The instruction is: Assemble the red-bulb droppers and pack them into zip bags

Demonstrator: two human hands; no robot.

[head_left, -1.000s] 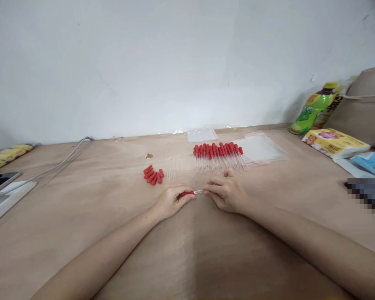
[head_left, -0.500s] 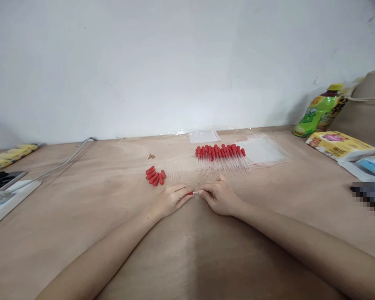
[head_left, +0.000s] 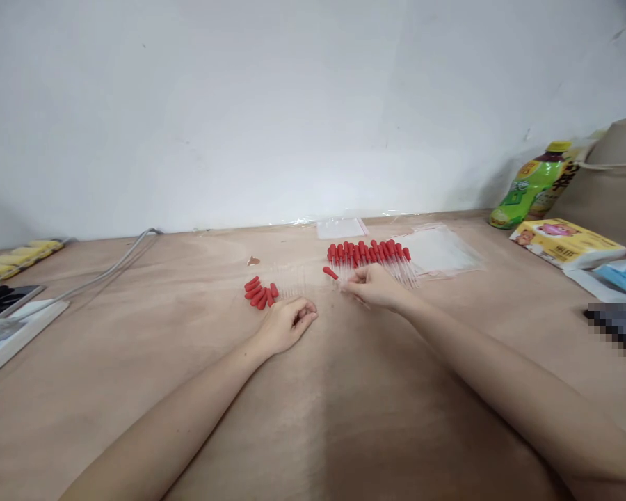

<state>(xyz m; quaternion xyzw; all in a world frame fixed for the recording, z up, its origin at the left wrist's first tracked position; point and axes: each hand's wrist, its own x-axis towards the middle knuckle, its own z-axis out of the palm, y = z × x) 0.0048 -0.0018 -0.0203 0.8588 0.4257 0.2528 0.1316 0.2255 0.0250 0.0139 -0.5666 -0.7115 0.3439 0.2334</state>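
Observation:
My right hand [head_left: 375,285] pinches the clear tube of a dropper; the dropper's red rubber bulb [head_left: 330,273] points up and to the left. Just beyond that hand lies a row of droppers [head_left: 365,253], red bulbs at the far end and tubes toward me, partly covered by my fingers. My left hand [head_left: 283,327] rests on the table with curled fingers and thumb drawn together, nothing showing in them. Beside it sit several loose red rubber bulbs [head_left: 261,297] in a cluster. Several thin clear tubes [head_left: 292,280] lie to the right of these bulbs.
Clear plastic bags [head_left: 441,249] lie behind the droppers, with a smaller bag [head_left: 341,228] near the wall. On the right are a green bottle [head_left: 529,186], a yellow box [head_left: 567,243] and a dark pixelated item [head_left: 615,330]. A grey cable [head_left: 117,263] runs at left.
My right hand has moved away from the left hand, up toward the row, carrying the dropper. The left hand has let go of the red bulb and stays nearly in place.

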